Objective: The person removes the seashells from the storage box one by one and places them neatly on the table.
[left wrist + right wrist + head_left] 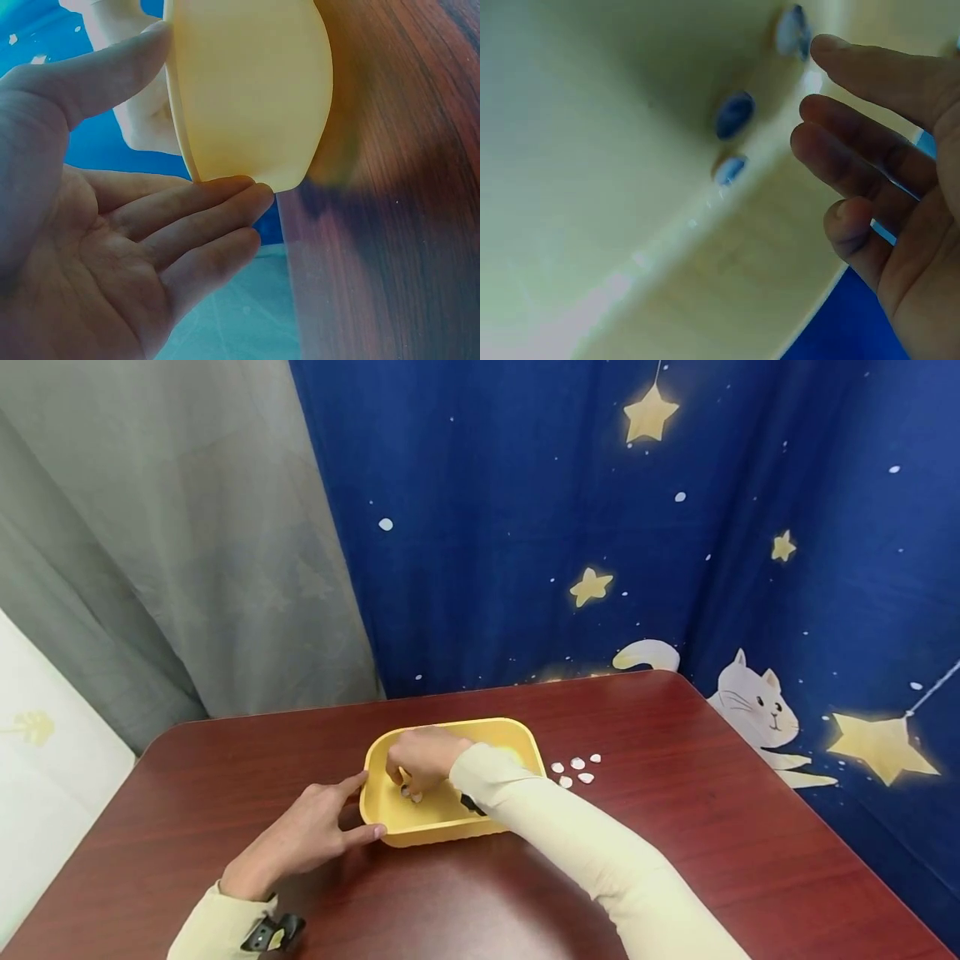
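A yellow plastic basin (431, 835) sits on the table, open side up. My left hand (311, 827) braces its left end, the thumb on the near rim and the fingers against the end wall, fairly straight in the left wrist view. Inside the basin is my right hand (427, 758), reaching down over small shell-like pieces. In the right wrist view, a dark blue oval piece (735, 115) and a small white-and-blue piece (730, 170) lie on the basin floor. Another pale piece (787, 31) is right by the thumb tip. Thumb and fingers stand apart, nothing between them.
Several small white pieces (577, 763) lie on the reddish-brown wooden table (750, 827) to the right of the basin. Behind the table hang a grey curtain (210, 527) and a blue curtain (487, 527) with stars and a cat.
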